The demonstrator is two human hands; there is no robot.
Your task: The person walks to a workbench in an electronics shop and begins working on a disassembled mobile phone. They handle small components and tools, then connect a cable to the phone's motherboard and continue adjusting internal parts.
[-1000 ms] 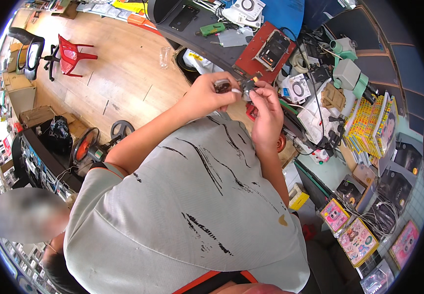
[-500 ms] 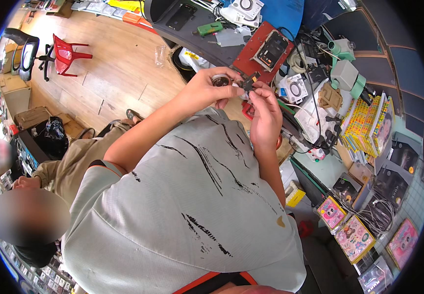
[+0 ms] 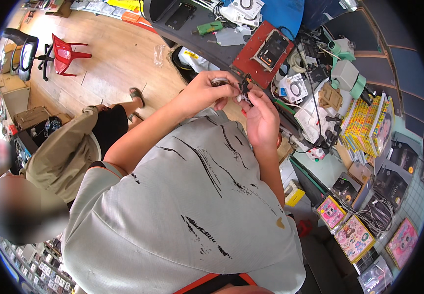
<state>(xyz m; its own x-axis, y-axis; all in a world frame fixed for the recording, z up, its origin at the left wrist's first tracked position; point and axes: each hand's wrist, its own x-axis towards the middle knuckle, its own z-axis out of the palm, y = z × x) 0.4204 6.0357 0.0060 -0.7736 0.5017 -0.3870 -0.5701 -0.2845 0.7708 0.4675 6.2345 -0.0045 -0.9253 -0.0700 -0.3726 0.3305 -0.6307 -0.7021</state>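
Observation:
Both hands meet in front of my chest, near the edge of the workbench. My left hand (image 3: 209, 92) is closed, with a small round dark item with a pale rim (image 3: 219, 82) tucked in its curled fingers. Between its thumb and the fingers of my right hand (image 3: 262, 113) is a small black part (image 3: 244, 85), with something whitish at its lower end. My right hand pinches that lower end; its fingertips partly hide it. The exact kind of either item is too small to make out. Just beyond, an opened phone (image 3: 271, 50) lies on a red mat (image 3: 243, 55).
Right of the mat stands a grey-green microscope (image 3: 348, 74) among cables and small boxes. Yellow booklets (image 3: 366, 125) are stacked further right. A green tool (image 3: 209, 28) lies on the dark bench. At left are another person (image 3: 67, 152) and a red plastic chair (image 3: 65, 54).
The small black part has tilted more upright, and my right hand has shifted slightly left and down. The other person has moved, with dark shorts and sandalled feet now showing.

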